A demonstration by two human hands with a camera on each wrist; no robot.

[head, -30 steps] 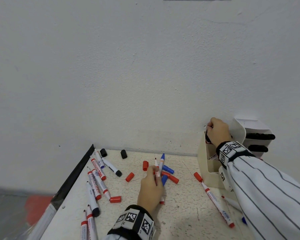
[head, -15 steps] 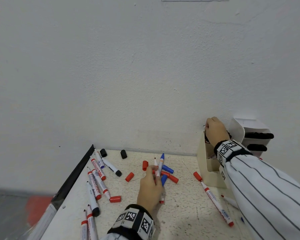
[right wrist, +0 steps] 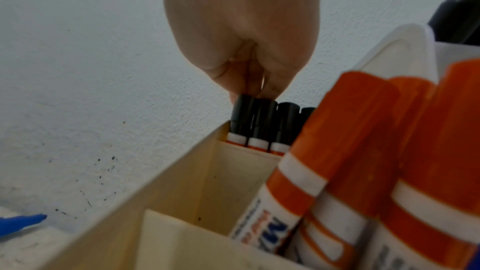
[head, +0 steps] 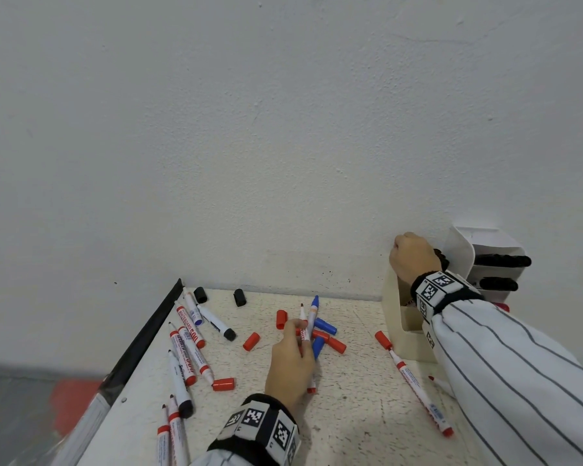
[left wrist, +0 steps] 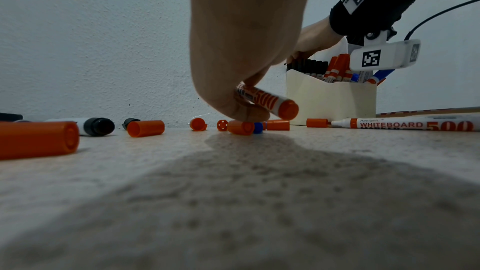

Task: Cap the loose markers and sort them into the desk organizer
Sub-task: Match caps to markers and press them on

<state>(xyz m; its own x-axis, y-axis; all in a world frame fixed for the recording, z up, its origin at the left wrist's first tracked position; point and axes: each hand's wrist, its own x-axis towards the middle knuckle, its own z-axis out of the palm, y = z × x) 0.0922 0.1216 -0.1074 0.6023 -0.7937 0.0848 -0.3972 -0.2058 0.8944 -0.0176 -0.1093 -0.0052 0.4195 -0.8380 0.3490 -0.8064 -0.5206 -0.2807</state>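
Note:
My left hand (head: 298, 332) rests low on the table and grips two uncapped markers, a red one (head: 304, 326) and a blue one (head: 313, 312), tips pointing away. In the left wrist view the same hand (left wrist: 244, 110) holds the red marker (left wrist: 267, 102) just above a loose red cap (left wrist: 241, 127). My right hand (head: 413, 260) is at the back compartment of the cream desk organizer (head: 392, 307). Its fingertips (right wrist: 270, 87) pinch the top of a black-capped marker (right wrist: 242, 114) that stands in a row of black ones. Red-capped markers (right wrist: 337, 151) fill the nearer compartment.
Several uncapped markers (head: 189, 344) lie at the table's left, by its black edge (head: 142, 344). Red caps (head: 251, 341), blue caps (head: 325, 326) and black caps (head: 200, 294) are scattered. A capped red marker (head: 414, 378) lies before the organizer. A white box (head: 485, 260) stands at the far right.
My right hand has shifted slightly left and down over the organizer's back compartment. My left hand has stayed in place with its two markers.

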